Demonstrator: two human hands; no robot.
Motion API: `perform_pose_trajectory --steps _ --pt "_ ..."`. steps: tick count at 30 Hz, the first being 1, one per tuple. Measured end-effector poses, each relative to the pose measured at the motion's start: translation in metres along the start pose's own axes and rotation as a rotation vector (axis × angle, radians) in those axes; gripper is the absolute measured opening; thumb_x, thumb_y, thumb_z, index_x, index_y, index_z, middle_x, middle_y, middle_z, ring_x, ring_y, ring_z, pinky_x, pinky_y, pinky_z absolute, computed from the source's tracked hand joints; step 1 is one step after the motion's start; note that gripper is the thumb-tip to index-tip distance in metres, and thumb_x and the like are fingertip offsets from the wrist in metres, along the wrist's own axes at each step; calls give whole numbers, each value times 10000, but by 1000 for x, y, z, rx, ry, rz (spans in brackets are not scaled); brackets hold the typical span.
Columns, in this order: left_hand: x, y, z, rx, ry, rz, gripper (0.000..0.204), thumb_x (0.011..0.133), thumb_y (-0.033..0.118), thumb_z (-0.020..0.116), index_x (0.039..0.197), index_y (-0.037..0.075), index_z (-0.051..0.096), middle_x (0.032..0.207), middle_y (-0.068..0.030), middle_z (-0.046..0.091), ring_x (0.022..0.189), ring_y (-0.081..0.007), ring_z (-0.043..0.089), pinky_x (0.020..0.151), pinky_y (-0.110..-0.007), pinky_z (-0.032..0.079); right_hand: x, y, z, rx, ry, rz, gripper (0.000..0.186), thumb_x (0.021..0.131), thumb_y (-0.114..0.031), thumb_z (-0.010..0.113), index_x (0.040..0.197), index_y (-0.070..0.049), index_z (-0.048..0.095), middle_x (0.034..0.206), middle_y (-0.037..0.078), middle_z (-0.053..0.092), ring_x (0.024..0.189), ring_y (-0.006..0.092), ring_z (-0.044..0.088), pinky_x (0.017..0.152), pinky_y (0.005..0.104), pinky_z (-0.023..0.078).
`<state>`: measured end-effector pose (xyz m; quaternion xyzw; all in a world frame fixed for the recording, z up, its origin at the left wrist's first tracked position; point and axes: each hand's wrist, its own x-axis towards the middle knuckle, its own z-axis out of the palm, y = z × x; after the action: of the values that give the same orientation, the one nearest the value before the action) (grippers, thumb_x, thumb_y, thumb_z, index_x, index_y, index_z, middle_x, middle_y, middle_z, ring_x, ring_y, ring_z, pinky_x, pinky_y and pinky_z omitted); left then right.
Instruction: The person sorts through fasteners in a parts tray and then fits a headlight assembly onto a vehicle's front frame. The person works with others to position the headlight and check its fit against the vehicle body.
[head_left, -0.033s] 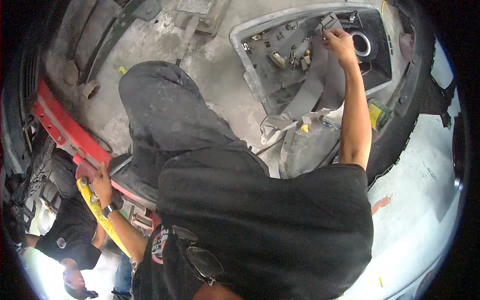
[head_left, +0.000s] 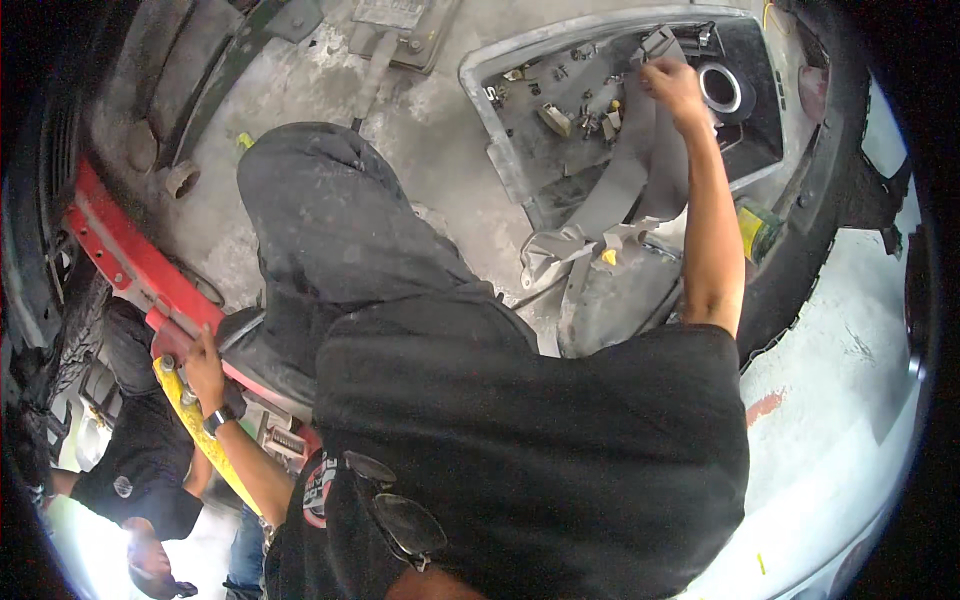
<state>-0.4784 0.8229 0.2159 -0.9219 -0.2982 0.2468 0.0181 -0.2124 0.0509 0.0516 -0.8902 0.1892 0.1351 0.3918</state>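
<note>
Two hands in view, well apart. Right hand (head_left: 674, 88) reaching up into grey tray (head_left: 500, 150), fingers curled shut around upper end of grey strap (head_left: 625, 180); strap hanging down from fingers, across tray's lower rim, to grey bracket (head_left: 560, 250) below. Small loose hardware bits (head_left: 560, 118) just left of fingers, on tray floor. Roll of black tape (head_left: 722, 88) just right of fingers. Yellow-and-green container (head_left: 757, 230) lower, beside forearm. Left hand (head_left: 205, 370) far down-left of tray, wristwatch on wrist, fingers pressed against red metal bar (head_left: 120, 265); whether gripping or merely resting cannot be told. Yellow bar (head_left: 195, 425) directly below those fingers, touching or nearly so. Bent knee in dark trousers (head_left: 320, 210) between both hands. Second person in black shirt (head_left: 140, 470) below left hand, lower-left corner.
</note>
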Motion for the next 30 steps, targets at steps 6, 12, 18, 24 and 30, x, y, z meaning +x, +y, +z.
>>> perform_pose_trajectory --steps 6,12,18,24,30 --pt "0 -18 12 -51 98 79 578 951 516 481 950 -17 704 883 -237 684 862 -406 663 743 -440 499 21 35 82 -241 -384 26 263 854 -209 667 934 41 656 777 93 666 660 169 647 592 307 528" --pt "-6 -2 6 -79 118 17 529 954 486 500 942 -3 704 876 -241 678 832 -408 664 718 -460 497 35 84 105 -726 -272 -313 400 825 -203 679 1157 -6 574 1067 260 635 994 435 607 840 469 511" --pt "-3 3 6 -112 99 44 526 962 462 497 838 -19 668 819 -264 635 807 -423 630 709 -468 468 36 84 119 -894 -352 -224 374 824 -215 672 1144 -40 587 1091 255 635 1028 429 606 856 485 507" --pt "9 3 6 -89 144 101 553 959 492 483 853 -15 677 856 -260 645 811 -429 625 717 -472 469 31 65 122 -777 -267 -331 310 848 -263 642 1019 -5 624 1076 264 633 1003 435 608 837 479 493" --pt "-13 -60 37 53 137 217 446 948 457 479 894 93 731 838 -213 678 774 -376 656 672 -476 503 28 22 194 -832 -358 -413 424 901 -389 574 1074 -6 631 1013 227 660 960 391 630 798 465 497"
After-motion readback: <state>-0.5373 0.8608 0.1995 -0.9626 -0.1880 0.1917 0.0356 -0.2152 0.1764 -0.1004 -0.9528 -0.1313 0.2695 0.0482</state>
